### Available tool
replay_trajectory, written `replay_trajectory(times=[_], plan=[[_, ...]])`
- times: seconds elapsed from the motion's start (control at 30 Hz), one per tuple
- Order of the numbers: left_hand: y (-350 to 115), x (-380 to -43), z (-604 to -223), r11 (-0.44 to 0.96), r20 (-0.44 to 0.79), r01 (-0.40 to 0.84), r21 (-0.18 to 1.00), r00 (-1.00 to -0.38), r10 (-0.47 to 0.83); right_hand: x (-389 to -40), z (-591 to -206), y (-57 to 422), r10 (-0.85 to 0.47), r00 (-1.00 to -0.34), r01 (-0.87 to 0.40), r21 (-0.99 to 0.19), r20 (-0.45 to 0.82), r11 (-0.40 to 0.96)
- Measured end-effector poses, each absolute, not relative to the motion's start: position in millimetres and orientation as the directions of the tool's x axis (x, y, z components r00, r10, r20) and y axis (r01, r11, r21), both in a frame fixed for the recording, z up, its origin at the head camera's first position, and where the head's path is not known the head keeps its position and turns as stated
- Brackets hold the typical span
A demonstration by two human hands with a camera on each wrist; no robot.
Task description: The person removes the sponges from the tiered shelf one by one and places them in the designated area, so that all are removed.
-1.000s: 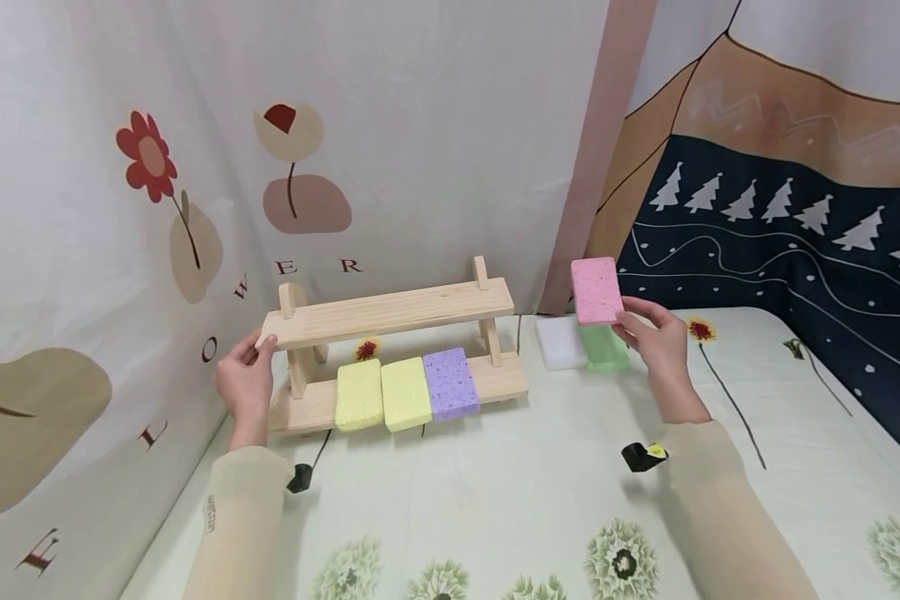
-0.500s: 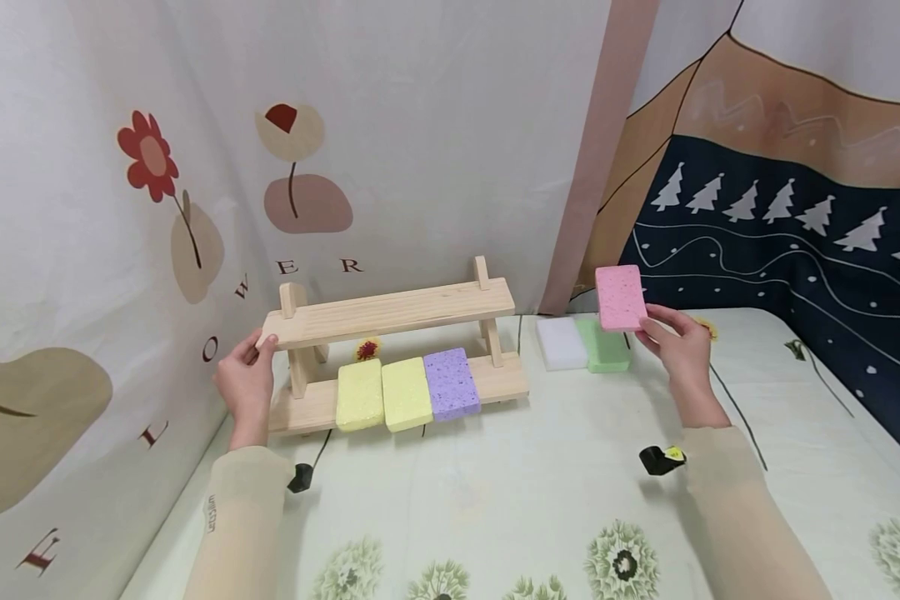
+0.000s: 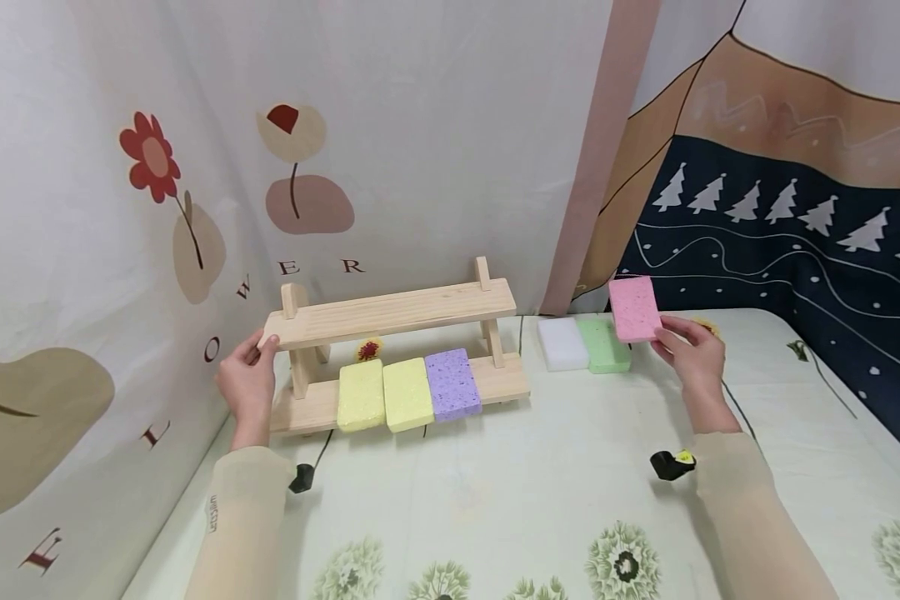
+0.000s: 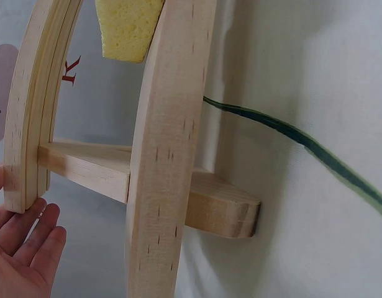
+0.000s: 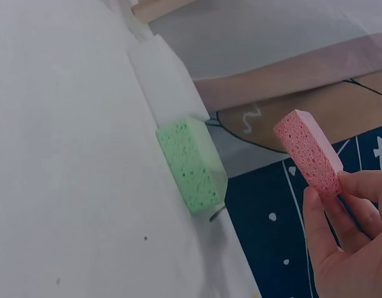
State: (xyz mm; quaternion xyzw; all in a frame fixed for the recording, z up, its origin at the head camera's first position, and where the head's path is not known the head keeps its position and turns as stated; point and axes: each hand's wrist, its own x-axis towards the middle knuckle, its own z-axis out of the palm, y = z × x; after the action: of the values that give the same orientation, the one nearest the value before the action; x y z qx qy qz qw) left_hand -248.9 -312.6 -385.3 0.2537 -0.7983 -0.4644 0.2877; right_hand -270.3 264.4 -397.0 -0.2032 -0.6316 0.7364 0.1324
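My right hand (image 3: 693, 354) pinches a pink sponge (image 3: 635, 309) by its lower right corner, held above the table at the right. The right wrist view shows thumb and fingers on one end of it. With my left hand (image 3: 247, 379) I grip the left end of the upper board of a two-tier wooden rack (image 3: 390, 315); in the left wrist view the fingers touch the board's end (image 4: 22, 198). Two yellow sponges (image 3: 361, 396) and a purple sponge (image 3: 452, 384) lie side by side on the lower board, jutting over its front edge.
A white sponge (image 3: 563, 343) and a green sponge (image 3: 607, 347) lie touching on the table, right of the rack. Printed curtains (image 3: 435, 150) hang behind and at the left. A floral cloth (image 3: 495, 492) covers the table. Black wrist cameras (image 3: 672, 465) show by both sleeves.
My right hand has carried the pink sponge to the right and slightly down, uncovering the green sponge. My left hand keeps its grip on the rack, which stays put.
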Motion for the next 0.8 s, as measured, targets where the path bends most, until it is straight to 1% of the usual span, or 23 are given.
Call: replay_trajectory(times=[0.13,0.3,0.53,0.63,0.8], plan=[[-312.0,-248.7,-384.8,0.441,0.226,-0.138,0.887,-0.703,-0.674,-272.5,-408.0,273.5,0.467,-0.875,0.074,-0.989,-0.127,-0.131],[-311.5,-248.5,-384.6,0.439,0.223,-0.141,0.887,-0.703,-0.676,-275.2,-419.3,283.9,0.486,-0.860,0.122,-0.987,-0.157,-0.104],[-312.1,-248.8,-384.2,0.429,0.205,-0.150,0.891,-0.710,-0.674,-273.6,-418.1,288.7,0.491,-0.838,0.206,-0.971,-0.239,-0.120],[-312.6,-249.5,-384.3,0.422,0.196,-0.154,0.893,-0.711,-0.675,-275.2,-421.1,291.2,0.486,-0.826,0.260,-0.958,-0.285,-0.120],[-312.8,-250.0,-384.2,0.426,0.198,-0.156,0.891,-0.711,-0.675,-277.6,-428.8,295.4,0.479,-0.814,0.310,-0.943,-0.328,-0.119]])
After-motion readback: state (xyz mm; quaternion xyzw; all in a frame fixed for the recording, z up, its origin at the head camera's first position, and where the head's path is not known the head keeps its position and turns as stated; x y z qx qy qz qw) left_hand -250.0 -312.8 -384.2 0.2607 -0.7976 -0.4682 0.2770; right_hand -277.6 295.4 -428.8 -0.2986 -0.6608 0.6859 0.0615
